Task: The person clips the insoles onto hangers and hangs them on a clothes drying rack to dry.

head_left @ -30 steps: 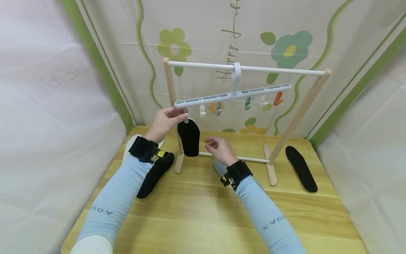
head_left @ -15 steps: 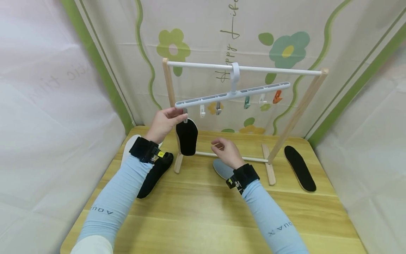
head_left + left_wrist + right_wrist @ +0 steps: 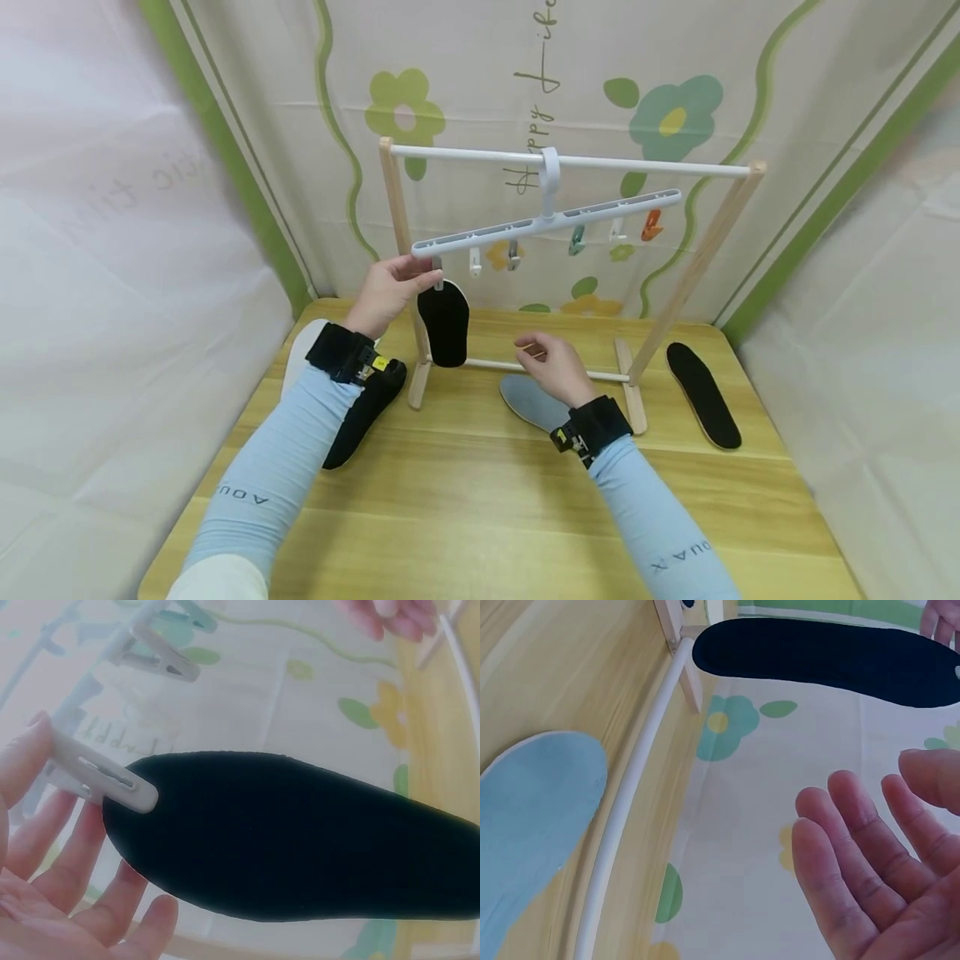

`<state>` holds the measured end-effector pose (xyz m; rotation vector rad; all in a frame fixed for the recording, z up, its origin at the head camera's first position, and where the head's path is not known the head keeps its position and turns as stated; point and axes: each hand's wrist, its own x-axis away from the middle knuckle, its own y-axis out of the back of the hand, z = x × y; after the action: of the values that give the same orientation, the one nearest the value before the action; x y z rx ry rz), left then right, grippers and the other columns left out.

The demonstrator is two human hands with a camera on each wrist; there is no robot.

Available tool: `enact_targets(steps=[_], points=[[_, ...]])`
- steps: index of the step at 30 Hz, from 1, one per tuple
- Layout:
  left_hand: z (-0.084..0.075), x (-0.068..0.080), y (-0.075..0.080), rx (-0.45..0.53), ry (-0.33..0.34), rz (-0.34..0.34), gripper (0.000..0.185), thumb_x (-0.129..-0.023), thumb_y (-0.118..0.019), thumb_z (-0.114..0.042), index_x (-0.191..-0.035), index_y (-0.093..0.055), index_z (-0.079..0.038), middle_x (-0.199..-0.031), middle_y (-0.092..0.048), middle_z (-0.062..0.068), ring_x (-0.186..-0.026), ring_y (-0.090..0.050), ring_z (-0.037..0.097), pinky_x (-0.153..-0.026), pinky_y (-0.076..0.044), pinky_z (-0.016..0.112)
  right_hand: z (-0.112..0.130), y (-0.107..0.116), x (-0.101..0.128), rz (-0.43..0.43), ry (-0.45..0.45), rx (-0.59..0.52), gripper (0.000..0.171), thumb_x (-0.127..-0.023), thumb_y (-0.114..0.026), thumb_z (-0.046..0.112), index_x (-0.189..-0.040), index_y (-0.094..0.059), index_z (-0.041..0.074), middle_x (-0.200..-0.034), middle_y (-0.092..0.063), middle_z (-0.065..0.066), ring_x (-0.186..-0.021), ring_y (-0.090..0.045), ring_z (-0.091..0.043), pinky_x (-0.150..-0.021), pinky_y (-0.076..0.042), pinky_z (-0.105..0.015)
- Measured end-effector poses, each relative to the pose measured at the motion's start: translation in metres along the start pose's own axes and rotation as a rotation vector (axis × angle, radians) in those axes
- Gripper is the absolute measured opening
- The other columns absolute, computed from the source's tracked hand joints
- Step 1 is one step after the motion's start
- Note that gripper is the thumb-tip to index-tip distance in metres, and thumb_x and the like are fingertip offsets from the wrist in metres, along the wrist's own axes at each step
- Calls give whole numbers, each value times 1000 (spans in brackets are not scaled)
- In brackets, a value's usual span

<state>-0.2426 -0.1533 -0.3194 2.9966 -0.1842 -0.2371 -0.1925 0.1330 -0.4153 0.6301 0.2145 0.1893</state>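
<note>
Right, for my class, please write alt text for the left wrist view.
A left hand pinches a gray clip holding one end of a black insole. More clips hang beyond; part of the right hand shows at upper right.

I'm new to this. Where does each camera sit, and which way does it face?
Head: worn on the head, facing forward and down at the rack and hanger; the left hand, right hand and forearms show.
Left wrist: worn there, facing the grey clip and hanging black insole; the left hand shows, plus part of the right.
Right wrist: worn there, facing past the right hand, with the blue-grey insole at left; part of the left hand also shows.
Shared: both wrist views show the hanging black insole.
</note>
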Motion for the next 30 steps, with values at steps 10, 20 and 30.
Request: enact_targets(steps=[10,20,30], points=[[1,0,3,-4,22,-11,46,-88,-77,-28,-126,-66,-4,-125,-66,9,-117,-58,21,-105,-40,39,-10,8,14,-10,-44,-10,24,-100,-62,22,-121,-66,12,-109,-68,-7,-96,-64,-24,-82,-53,-40],[9,7,10,-12,-11,-30,49,-88,-78,-28,-131,-64,-9,-126,-65,9,-119,-59,22,-104,-44,36,-31,16,32,-47,-68,-36,26,-100,-62,22,-122,-65,9,-109,-68,-8,-99,-63,-25,-86,-51,-42],[23,33,23,-30,-22,-119,53,-89,-77,-31,-132,-62,-5,-130,-63,12,-116,-59,19,-104,-43,37,-51,27,54,-75,-114,-51,27,-100,-62,22,-122,-65,6,-104,-69,-9,-95,-66,-25,-81,-53,-41]])
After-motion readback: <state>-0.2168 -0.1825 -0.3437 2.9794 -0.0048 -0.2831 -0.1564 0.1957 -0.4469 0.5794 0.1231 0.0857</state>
